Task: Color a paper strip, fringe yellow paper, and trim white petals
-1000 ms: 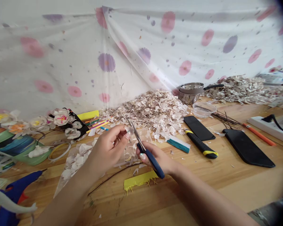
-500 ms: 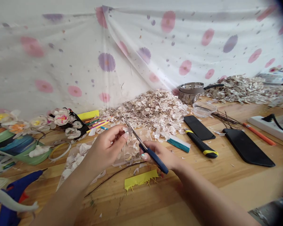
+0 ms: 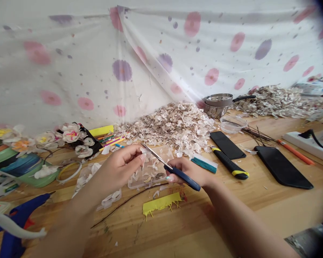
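My left hand (image 3: 126,163) pinches a small whitish petal-like piece (image 3: 143,152) between thumb and fingers; most of it is hidden. My right hand (image 3: 184,171) is wrapped round the dark blue handles of a pair of scissors (image 3: 183,176). The scissor blades point up and left, their tips close to the piece in my left hand. Beneath the hands lies a clear compartment box (image 3: 164,154) with pale scraps in it. A yellow fringed strip (image 3: 162,202) and a thin dark wire (image 3: 118,207) lie nearer to me.
Behind the hands rises a big heap of pale petals (image 3: 174,125). To the right are a black-and-yellow handled tool (image 3: 228,163), two dark phones (image 3: 284,167) and a power strip (image 3: 312,141). A blue glue gun (image 3: 24,218) and made-up flowers (image 3: 71,134) are at left.
My right hand has drawn the scissors slightly right and down. My left hand stays nearly in place, still pinching the pale piece.
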Tool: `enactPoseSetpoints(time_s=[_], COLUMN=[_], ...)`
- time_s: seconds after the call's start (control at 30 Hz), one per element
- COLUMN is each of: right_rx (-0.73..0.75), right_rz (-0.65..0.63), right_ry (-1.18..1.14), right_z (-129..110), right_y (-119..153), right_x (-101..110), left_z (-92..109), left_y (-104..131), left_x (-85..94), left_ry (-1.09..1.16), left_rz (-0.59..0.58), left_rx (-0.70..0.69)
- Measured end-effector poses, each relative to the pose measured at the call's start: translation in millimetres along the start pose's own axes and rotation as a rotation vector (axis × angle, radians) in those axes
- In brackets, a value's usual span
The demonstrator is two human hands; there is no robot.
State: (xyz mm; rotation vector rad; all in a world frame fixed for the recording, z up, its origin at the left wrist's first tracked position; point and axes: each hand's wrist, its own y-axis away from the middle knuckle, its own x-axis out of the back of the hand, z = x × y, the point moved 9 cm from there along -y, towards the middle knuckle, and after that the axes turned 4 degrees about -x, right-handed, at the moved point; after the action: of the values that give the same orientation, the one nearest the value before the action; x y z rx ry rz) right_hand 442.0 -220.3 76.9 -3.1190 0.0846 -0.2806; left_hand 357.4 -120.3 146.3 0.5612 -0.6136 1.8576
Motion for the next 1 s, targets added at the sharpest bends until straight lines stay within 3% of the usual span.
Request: enactPoseSetpoints(time_s=[0.13,0.5,1.0], right_rx=[-0.027,-0.028,-0.034], right_rz=[0.013,0.086,0.039], right_ry=[0.072,0.092,0.117], right_z=[7,10,10], right_y=[2,0,2], right_x=[6,13,12], left_z=[0,-6,-3], left_y=[-1,-6,-1], left_x=[-3.2,-4.9,0.2], left_ry=[0.009,0.131,-0.070], left_rz=[-0.046,-0.038,-0.035], left_rx=[0.027,0.061,0.002])
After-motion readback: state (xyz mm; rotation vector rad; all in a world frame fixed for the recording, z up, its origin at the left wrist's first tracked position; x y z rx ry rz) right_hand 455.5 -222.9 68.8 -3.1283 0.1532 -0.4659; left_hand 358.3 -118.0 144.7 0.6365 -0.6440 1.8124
